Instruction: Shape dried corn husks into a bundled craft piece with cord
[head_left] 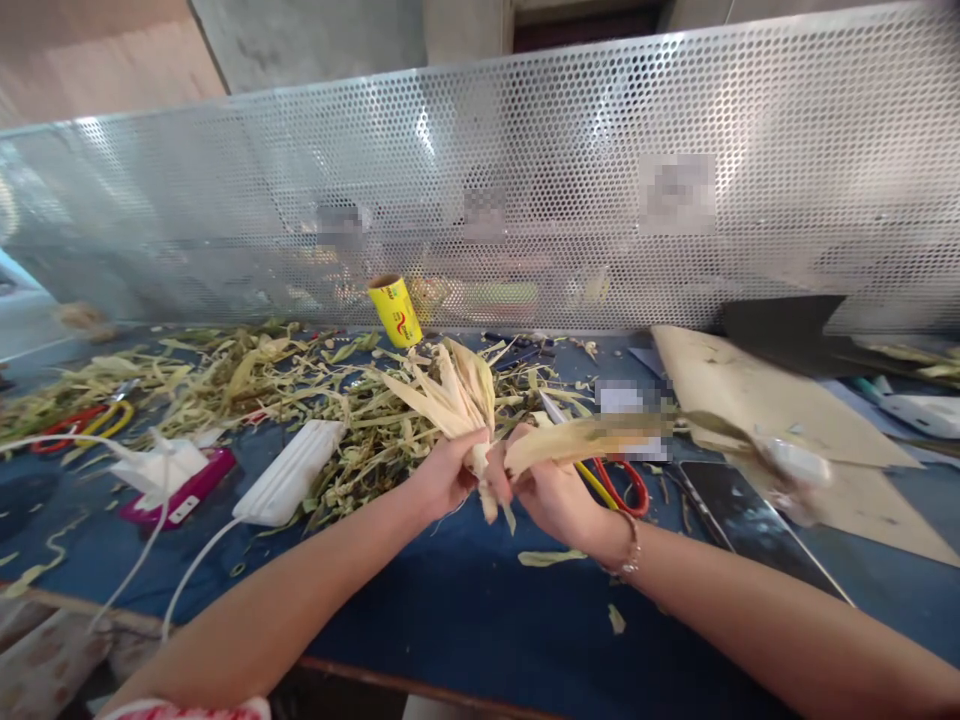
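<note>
Above the front middle of the blue table, my left hand [451, 475] is closed around the base of a bundle of dried corn husks [459, 392], whose pale leaves fan upward. Close against it, my right hand [556, 500] is closed on a long corn husk strip [566, 441] that sticks out to the right. The fingers of both hands meet at the bundle's base, so the exact grip there is partly hidden. Scissors with red and yellow handles [634, 492] lie behind my right wrist. A small loose piece of husk [551, 557] rests below that hand.
Heaps of dried plant scraps [247, 375] spread across the left and middle. A yellow tube [396, 312] stands before a perforated metal screen [555, 130]. Left are a white power strip [289, 475], cables and more scissors [82, 425]; right, a phone [757, 520] and cardboard [750, 400].
</note>
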